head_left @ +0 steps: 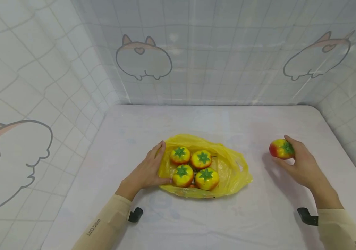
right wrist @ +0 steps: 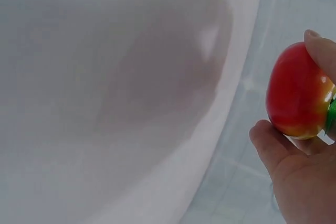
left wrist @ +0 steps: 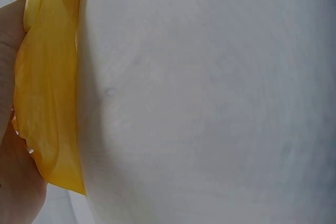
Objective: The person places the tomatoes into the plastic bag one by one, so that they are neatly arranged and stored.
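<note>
A thin yellow plastic bag [head_left: 232,173] lies spread with its mouth up on the table. Several glossy yellow-and-red toy tomatoes [head_left: 203,159] with green star-shaped tops sit together in its left part. My left hand [head_left: 148,170] holds the bag's left edge, thumb pointing in beside the nearest tomato. In the left wrist view, the bag's side [left wrist: 50,93] stands against the fingers. Well to the right of the bag, my right hand [head_left: 301,165] grips another toy tomato [head_left: 280,149] between thumb and fingers, above the table. Its red underside [right wrist: 294,90] faces the right wrist view.
A white table [head_left: 221,222] extends around the bag. Tile-patterned curtains with cartoon animal drawings [head_left: 143,59] hang behind it and along both sides. Black curved pieces [head_left: 135,215] stick out at both sleeve cuffs.
</note>
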`<action>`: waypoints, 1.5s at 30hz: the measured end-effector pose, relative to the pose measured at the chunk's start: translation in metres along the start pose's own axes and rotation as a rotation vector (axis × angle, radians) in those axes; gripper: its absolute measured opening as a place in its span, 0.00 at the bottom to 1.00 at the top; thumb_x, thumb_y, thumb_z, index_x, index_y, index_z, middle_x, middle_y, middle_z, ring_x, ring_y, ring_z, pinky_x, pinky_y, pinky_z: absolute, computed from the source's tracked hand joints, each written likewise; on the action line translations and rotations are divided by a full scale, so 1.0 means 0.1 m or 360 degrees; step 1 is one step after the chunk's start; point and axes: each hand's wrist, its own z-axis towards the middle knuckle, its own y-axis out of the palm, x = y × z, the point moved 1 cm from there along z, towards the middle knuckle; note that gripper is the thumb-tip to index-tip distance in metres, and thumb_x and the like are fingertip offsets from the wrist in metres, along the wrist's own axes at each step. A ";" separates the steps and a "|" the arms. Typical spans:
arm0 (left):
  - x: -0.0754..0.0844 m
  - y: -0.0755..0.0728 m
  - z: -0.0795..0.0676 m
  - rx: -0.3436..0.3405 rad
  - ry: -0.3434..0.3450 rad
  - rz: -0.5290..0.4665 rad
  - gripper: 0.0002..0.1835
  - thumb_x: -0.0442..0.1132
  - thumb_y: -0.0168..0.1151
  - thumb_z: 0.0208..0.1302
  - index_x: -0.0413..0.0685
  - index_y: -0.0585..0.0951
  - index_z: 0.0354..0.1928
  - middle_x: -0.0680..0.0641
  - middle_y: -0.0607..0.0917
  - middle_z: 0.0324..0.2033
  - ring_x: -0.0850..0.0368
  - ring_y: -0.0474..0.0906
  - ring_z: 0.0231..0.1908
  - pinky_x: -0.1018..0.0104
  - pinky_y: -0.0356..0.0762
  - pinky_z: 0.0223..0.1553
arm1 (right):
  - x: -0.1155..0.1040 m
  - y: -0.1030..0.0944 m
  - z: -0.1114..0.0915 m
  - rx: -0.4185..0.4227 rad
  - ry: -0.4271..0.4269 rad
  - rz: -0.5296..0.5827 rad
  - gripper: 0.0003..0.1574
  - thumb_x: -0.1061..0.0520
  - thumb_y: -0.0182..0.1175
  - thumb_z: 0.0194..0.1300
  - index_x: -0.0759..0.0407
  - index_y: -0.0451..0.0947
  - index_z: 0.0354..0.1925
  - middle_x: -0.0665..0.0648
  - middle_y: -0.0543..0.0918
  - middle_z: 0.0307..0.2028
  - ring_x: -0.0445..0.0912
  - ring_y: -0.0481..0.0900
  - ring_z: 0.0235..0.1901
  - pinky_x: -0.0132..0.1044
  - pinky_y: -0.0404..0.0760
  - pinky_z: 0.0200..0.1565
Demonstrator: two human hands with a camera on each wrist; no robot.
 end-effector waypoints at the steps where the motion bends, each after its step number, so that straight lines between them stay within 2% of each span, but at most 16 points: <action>1: 0.00 0.00 0.00 0.0002 -0.0001 -0.0006 0.75 0.69 0.75 0.50 0.44 0.37 0.83 0.43 0.41 0.82 0.38 0.52 0.77 0.43 0.67 0.71 | -0.04 0.01 0.00 0.0000 -0.0016 0.0006 0.57 0.48 0.70 0.67 0.64 0.50 0.80 0.77 0.63 0.68 0.71 0.67 0.59 0.75 0.72 0.55; 5: 0.00 0.00 0.00 -0.0005 -0.0006 -0.0020 0.75 0.69 0.75 0.50 0.44 0.37 0.83 0.44 0.40 0.82 0.39 0.51 0.78 0.42 0.66 0.71 | -0.21 0.03 -0.02 0.0029 -0.0114 0.0036 0.56 0.51 0.73 0.64 0.63 0.53 0.79 0.75 0.65 0.68 0.69 0.69 0.59 0.73 0.74 0.55; 8: 0.00 0.00 0.00 -0.0011 -0.0014 -0.0021 0.75 0.70 0.75 0.49 0.44 0.37 0.83 0.44 0.40 0.82 0.40 0.50 0.78 0.43 0.65 0.72 | -0.35 0.05 -0.04 0.0059 -0.0203 0.0036 0.56 0.51 0.75 0.62 0.61 0.56 0.78 0.71 0.67 0.68 0.66 0.71 0.59 0.67 0.77 0.54; 10: 0.00 0.00 -0.01 -0.0011 -0.0016 -0.0019 0.75 0.70 0.75 0.49 0.45 0.37 0.83 0.44 0.40 0.82 0.40 0.50 0.78 0.43 0.65 0.72 | -0.44 0.07 -0.04 0.0072 -0.0263 0.0037 0.57 0.51 0.76 0.61 0.59 0.57 0.78 0.69 0.69 0.68 0.63 0.72 0.59 0.47 0.82 0.59; 11: 0.00 0.01 -0.01 -0.0009 -0.0017 -0.0016 0.75 0.70 0.75 0.49 0.45 0.36 0.83 0.44 0.40 0.82 0.40 0.50 0.78 0.43 0.65 0.72 | -0.49 0.08 -0.05 0.0077 -0.0294 0.0036 0.57 0.51 0.76 0.60 0.58 0.58 0.78 0.68 0.69 0.68 0.62 0.72 0.58 0.35 0.80 0.59; 13: 0.00 0.01 -0.01 -0.0010 -0.0016 -0.0016 0.75 0.70 0.75 0.49 0.45 0.36 0.83 0.45 0.40 0.82 0.40 0.49 0.78 0.43 0.65 0.72 | -0.60 0.10 -0.05 0.0080 -0.0351 0.0049 0.58 0.51 0.77 0.59 0.56 0.57 0.79 0.67 0.70 0.68 0.61 0.73 0.58 0.17 0.71 0.57; 15: 0.00 0.01 -0.01 -0.0012 -0.0014 -0.0018 0.75 0.71 0.75 0.49 0.46 0.36 0.83 0.45 0.39 0.82 0.40 0.49 0.79 0.43 0.65 0.72 | -0.69 0.11 -0.07 0.0083 -0.0407 0.0068 0.59 0.52 0.78 0.58 0.55 0.58 0.79 0.65 0.71 0.68 0.58 0.75 0.57 0.07 0.57 0.52; 21: -0.02 0.02 -0.01 -0.0007 -0.0013 -0.0026 0.75 0.72 0.74 0.49 0.46 0.36 0.83 0.46 0.39 0.82 0.41 0.49 0.79 0.44 0.64 0.73 | -0.97 0.15 -0.12 0.0090 -0.0534 0.0081 0.62 0.55 0.80 0.54 0.51 0.58 0.79 0.58 0.73 0.67 0.50 0.77 0.56 0.07 0.59 0.55; 28: -0.02 0.02 -0.02 -0.0004 -0.0014 -0.0023 0.75 0.73 0.73 0.49 0.47 0.36 0.83 0.47 0.39 0.82 0.41 0.49 0.79 0.43 0.65 0.72 | -1.15 0.27 -0.16 0.0032 -0.0611 0.0133 0.62 0.54 0.80 0.55 0.48 0.57 0.79 0.54 0.72 0.68 0.44 0.76 0.56 0.12 0.65 0.58; 30: -0.02 0.02 -0.02 -0.0005 -0.0010 -0.0025 0.75 0.73 0.73 0.49 0.47 0.35 0.83 0.47 0.39 0.82 0.42 0.49 0.79 0.43 0.66 0.72 | -1.19 0.32 -0.18 -0.0002 -0.0621 0.0131 0.62 0.53 0.79 0.56 0.47 0.56 0.80 0.54 0.72 0.69 0.44 0.76 0.58 0.17 0.70 0.59; 33: -0.02 0.03 -0.01 -0.0013 -0.0009 -0.0021 0.75 0.73 0.73 0.49 0.48 0.35 0.83 0.47 0.38 0.82 0.42 0.49 0.79 0.44 0.65 0.72 | -1.22 0.40 -0.20 -0.0058 -0.0625 0.0137 0.61 0.52 0.78 0.57 0.48 0.56 0.80 0.54 0.72 0.69 0.47 0.76 0.62 0.34 0.78 0.63; 35: -0.03 0.04 -0.01 -0.0015 -0.0010 -0.0014 0.75 0.73 0.73 0.49 0.48 0.34 0.83 0.47 0.38 0.82 0.42 0.48 0.79 0.44 0.65 0.72 | -1.24 0.46 -0.20 -0.0102 -0.0630 0.0155 0.60 0.51 0.78 0.58 0.50 0.56 0.79 0.55 0.71 0.70 0.50 0.74 0.64 0.48 0.79 0.63; 37: -0.03 0.04 -0.01 -0.0013 -0.0010 -0.0009 0.75 0.73 0.73 0.49 0.48 0.34 0.83 0.47 0.38 0.82 0.42 0.48 0.79 0.45 0.65 0.72 | -1.26 0.51 -0.20 -0.0142 -0.0631 0.0171 0.59 0.50 0.77 0.59 0.52 0.57 0.79 0.56 0.69 0.72 0.52 0.72 0.67 0.55 0.77 0.64; 45: -0.03 0.04 -0.01 -0.0011 -0.0016 -0.0003 0.76 0.72 0.74 0.49 0.48 0.34 0.83 0.47 0.39 0.82 0.42 0.49 0.79 0.44 0.65 0.72 | -1.27 0.64 -0.16 -0.0216 -0.0623 0.0188 0.57 0.47 0.75 0.61 0.55 0.57 0.79 0.57 0.68 0.73 0.57 0.70 0.69 0.60 0.74 0.66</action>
